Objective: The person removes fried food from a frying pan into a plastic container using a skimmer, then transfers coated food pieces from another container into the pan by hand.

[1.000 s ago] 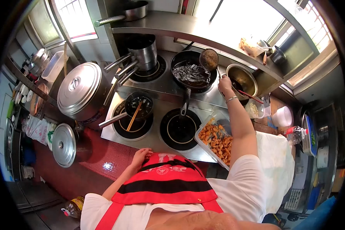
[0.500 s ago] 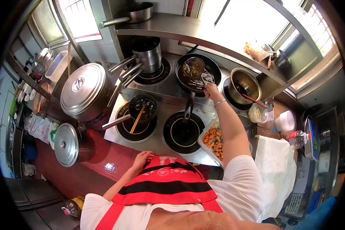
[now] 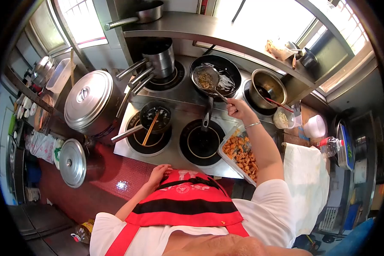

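Note:
My right hand [image 3: 240, 109] grips the handle of a round mesh skimmer [image 3: 205, 77] with small brown bits in its basket. The basket is over the left part of a black frying pan [image 3: 232, 67] that has shiny dark oil in it; I cannot tell whether it touches the oil. The pan's handle [image 3: 207, 114] points towards me. By the red apron [image 3: 183, 194], at the stove's near edge, my left hand [image 3: 160, 174] holds nothing, its fingers loosely extended. Left of my right forearm lies a clear tray of browned fried pieces [image 3: 242, 158].
A saucepan [image 3: 155, 118] with chopsticks [image 3: 151, 128] sits on the front left burner. Stacked pots [image 3: 159, 59] stand behind it. A steel bowl [image 3: 269, 87] with a red-handled utensil is right of the pan. A large lidded pot [image 3: 89, 100] stands left; a metal shelf [image 3: 200, 26] runs above.
My right hand has drawn back a little towards me, and the skimmer basket has shifted left in the pan. The whole view has moved slightly. My left hand stays by the apron.

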`<state>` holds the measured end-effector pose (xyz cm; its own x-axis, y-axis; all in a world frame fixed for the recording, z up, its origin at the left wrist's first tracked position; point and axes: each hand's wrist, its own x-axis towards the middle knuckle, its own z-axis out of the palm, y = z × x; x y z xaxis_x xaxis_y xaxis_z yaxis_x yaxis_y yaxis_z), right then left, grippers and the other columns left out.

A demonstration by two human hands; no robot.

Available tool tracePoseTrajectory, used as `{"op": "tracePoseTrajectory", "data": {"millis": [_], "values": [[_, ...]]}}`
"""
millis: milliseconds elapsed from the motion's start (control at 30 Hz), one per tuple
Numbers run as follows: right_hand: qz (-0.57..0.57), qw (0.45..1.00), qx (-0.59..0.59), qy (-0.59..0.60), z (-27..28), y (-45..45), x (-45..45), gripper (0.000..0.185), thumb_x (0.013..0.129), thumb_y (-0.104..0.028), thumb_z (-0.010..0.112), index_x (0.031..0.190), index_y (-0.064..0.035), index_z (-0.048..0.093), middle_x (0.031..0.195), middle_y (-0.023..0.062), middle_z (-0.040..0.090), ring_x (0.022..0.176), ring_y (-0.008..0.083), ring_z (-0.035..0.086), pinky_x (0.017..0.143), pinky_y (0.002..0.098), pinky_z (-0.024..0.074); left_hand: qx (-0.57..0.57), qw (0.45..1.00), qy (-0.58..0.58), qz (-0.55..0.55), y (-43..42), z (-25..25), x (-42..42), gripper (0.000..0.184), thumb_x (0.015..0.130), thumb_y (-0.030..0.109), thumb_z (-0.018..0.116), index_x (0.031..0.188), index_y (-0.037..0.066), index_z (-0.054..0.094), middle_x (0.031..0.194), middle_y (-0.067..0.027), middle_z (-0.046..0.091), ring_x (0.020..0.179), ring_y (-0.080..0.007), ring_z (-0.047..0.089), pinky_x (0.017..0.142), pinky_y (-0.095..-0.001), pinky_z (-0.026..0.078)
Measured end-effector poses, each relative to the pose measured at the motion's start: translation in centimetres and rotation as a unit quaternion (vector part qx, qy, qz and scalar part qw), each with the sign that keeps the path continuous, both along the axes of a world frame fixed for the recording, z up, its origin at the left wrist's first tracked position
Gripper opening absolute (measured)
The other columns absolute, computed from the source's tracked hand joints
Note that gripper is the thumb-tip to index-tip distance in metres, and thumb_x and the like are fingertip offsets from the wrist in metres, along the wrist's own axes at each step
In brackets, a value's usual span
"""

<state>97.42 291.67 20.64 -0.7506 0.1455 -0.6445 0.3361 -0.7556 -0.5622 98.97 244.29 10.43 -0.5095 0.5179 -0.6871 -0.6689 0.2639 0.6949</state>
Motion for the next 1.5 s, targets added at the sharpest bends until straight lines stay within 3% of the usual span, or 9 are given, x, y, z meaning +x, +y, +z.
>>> {"op": "tracePoseTrajectory", "data": {"millis": [133, 367, 467, 533, 567, 733, 800, 967, 1500], "values": [[-0.019, 0.999, -0.030, 0.003, 2.2, 0.8, 2.1, 0.005, 0.093, -0.010, 0.045, 0.097, -0.0119, 0.045, 0.062, -0.0015, 0.040, 0.044, 0.0050, 0.025, 0.042, 0.0202, 0.0224, -0.003, 1.000, 0.001, -0.011, 0.1, -0.3, -0.1, 0.027, 0.093, 0.022, 0.048, 0.111, 0.004, 0.057, 0.096, -0.0039, 0.063, 0.080, -0.0082, 0.055, 0.067, -0.0197, 0.044], [-0.009, 0.938, 0.344, -0.042, 0.2, 9.4, 1.9, 0.026, 0.089, -0.015, 0.050, 0.112, -0.0038, 0.052, 0.066, 0.0089, 0.054, 0.047, 0.0165, 0.048, 0.043, 0.0294, 0.0386, 0.007, 1.000, 0.015, -0.002, -0.4, -0.3, 0.3, 0.027, 0.094, 0.022, 0.047, 0.111, 0.003, 0.056, 0.096, -0.0049, 0.063, 0.079, -0.0086, 0.056, 0.066, -0.0194, 0.044], [0.031, 0.720, 0.684, -0.108, -0.5, 10.4, 0.8, 0.021, 0.087, -0.015, 0.054, 0.105, -0.0075, 0.060, 0.068, 0.0076, 0.055, 0.043, 0.0131, 0.047, 0.039, 0.0281, 0.0387, 0.006, 1.000, 0.016, 0.010, -0.7, -0.1, 0.5, 0.027, 0.094, 0.022, 0.047, 0.111, 0.003, 0.056, 0.096, -0.0048, 0.063, 0.079, -0.0086, 0.056, 0.065, -0.0196, 0.044], [0.027, 0.565, 0.812, -0.143, -0.2, 9.9, 0.8, 0.025, 0.080, -0.016, 0.051, 0.096, -0.0007, 0.062, 0.099, 0.0235, 0.062, 0.099, 0.0397, 0.056, 0.086, 0.0409, 0.0444, 0.002, 1.000, 0.018, 0.018, -0.8, -0.2, 0.5, 0.027, 0.094, 0.022, 0.047, 0.111, 0.003, 0.056, 0.096, -0.0048, 0.063, 0.079, -0.0086, 0.056, 0.065, -0.0197, 0.044], [0.048, 0.554, 0.818, -0.147, -0.7, 10.1, 0.4, 0.024, 0.079, -0.015, 0.050, 0.095, -0.0016, 0.063, 0.095, 0.0247, 0.062, 0.094, 0.0404, 0.058, 0.082, 0.0431, 0.0456, 0.004, 1.000, 0.015, 0.022, -1.0, -0.6, 0.5, 0.026, 0.094, 0.022, 0.046, 0.111, 0.003, 0.056, 0.096, -0.0046, 0.063, 0.079, -0.0086, 0.055, 0.065, -0.0199, 0.044], [0.163, 0.618, 0.750, -0.168, -0.7, 10.6, -0.3, 0.018, 0.081, -0.013, 0.052, 0.093, -0.0021, 0.061, 0.078, 0.0214, 0.063, 0.070, 0.0356, 0.062, 0.061, 0.0439, 0.0486, 0.006, 1.000, 0.009, 0.029, -1.3, -0.5, 0.6, 0.026, 0.094, 0.021, 0.045, 0.110, 0.003, 0.056, 0.097, -0.0044, 0.063, 0.079, -0.0089, 0.055, 0.067, -0.0206, 0.044], [0.143, 0.856, 0.474, -0.151, 1.0, 9.6, 0.5, 0.011, 0.085, -0.011, 0.053, 0.091, -0.0061, 0.060, 0.055, 0.0010, 0.045, 0.040, 0.0111, 0.041, 0.033, 0.0263, 0.0289, 0.024, 0.999, 0.014, 0.017, -1.4, -0.9, 0.6, 0.026, 0.094, 0.022, 0.046, 0.110, 0.003, 0.056, 0.098, -0.0042, 0.062, 0.080, -0.0094, 0.055, 0.069, -0.0211, 0.044], [0.170, 0.892, 0.397, -0.131, 3.0, 6.0, 1.1, 0.016, 0.086, -0.014, 0.050, 0.072, -0.0063, 0.045, 0.054, 0.0025, 0.041, 0.039, 0.0103, 0.033, 0.034, 0.0280, 0.0243, 0.017, 1.000, 0.008, 0.016, -0.9, -0.9, 0.5, 0.026, 0.094, 0.022, 0.046, 0.110, 0.003, 0.055, 0.097, -0.0041, 0.062, 0.080, -0.0097, 0.054, 0.070, -0.0212, 0.044], [0.059, 0.991, 0.101, -0.065, -0.9, 1.1, -3.6, 0.022, 0.095, -0.014, 0.045, 0.076, -0.0084, 0.034, 0.061, 0.0017, 0.039, 0.046, 0.0084, 0.028, 0.044, 0.0259, 0.0233, 0.012, 1.000, 0.014, 0.023, -0.8, -0.4, 0.2, 0.029, 0.094, 0.022, 0.046, 0.113, 0.001, 0.054, 0.096, -0.0055, 0.062, 0.079, -0.0088, 0.056, 0.067, -0.0197, 0.045]]}}
